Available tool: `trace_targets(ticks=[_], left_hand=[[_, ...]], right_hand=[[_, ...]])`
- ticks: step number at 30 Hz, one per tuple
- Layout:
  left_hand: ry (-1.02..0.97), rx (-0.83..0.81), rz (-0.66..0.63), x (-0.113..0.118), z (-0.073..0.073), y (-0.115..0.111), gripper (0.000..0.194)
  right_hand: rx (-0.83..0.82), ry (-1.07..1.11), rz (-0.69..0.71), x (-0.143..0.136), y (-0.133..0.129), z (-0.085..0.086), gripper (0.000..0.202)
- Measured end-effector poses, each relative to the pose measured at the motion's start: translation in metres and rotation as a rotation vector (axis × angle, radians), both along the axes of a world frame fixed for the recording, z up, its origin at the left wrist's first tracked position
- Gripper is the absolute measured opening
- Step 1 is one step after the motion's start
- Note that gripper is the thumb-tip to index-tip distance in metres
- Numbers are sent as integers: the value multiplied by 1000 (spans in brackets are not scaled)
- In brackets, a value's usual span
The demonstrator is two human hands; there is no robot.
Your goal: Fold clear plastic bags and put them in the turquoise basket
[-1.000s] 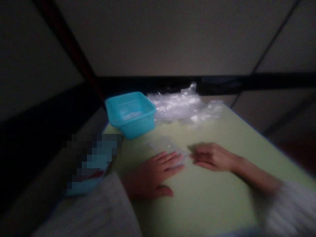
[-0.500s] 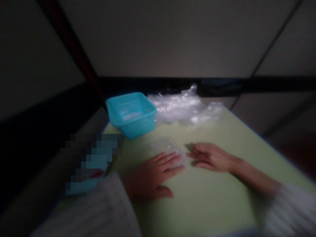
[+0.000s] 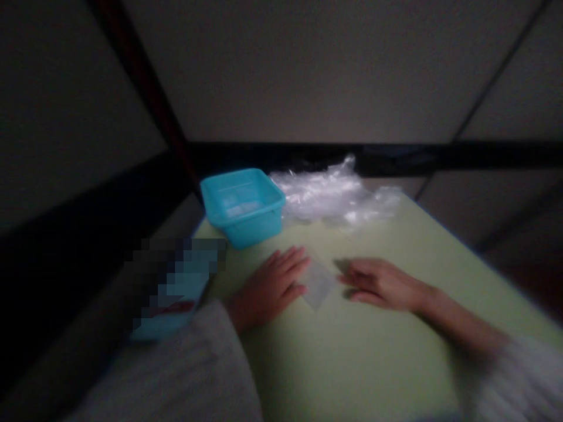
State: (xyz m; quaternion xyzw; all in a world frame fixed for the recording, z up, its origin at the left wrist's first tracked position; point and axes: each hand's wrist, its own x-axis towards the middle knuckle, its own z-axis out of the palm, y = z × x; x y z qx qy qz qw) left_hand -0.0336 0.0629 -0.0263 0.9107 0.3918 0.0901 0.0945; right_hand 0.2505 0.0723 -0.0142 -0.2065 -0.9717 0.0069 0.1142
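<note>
A small clear plastic piece, possibly a flat bag, [image 3: 320, 286] lies on the pale green table [image 3: 352, 363]. My left hand [image 3: 272, 287] is palm down with its fingers stretched out, and its fingertips rest on the left edge of the plastic. At the opposite corner is my right hand [image 3: 378, 284], resting on the table. Its index fingertip reaches the plastic's right corner, the thumb stays apart below, and the other fingers are bent. Blur hides whether that fingertip presses on the corner.
A turquoise plastic basket [image 3: 257, 230] stands at the back left with clear pieces [image 3: 243, 207] inside. Beside it lies a heap of crumpled clear plastic [image 3: 325, 196]. A partly pixelated light-blue item [image 3: 189, 278] is along the left edge. A panelled wall [image 3: 308, 70] rises behind.
My left hand has slid back and left, from the plastic's front edge to its left side. The plastic now lies flatter and turned, nearer to me. My right hand keeps its pose.
</note>
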Motion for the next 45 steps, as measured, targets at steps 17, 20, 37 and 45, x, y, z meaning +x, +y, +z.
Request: trace_targets(ticks=[17,20,37,45], left_hand=[[-42,133,386,-5,-11,-7,54],[-58,127,394,-6,-12,-5,53],[16,-41,-193,19,10,-38,72],[58,-65,-163,20,12,-37,71]], right_hand=[[-56,62,37,-4,-10,-1,40],[-62,71,11,-3,-8,-2,38],[49,183,5,1,-4,-2,33],[49,192,104,-9,-9,-1,36]])
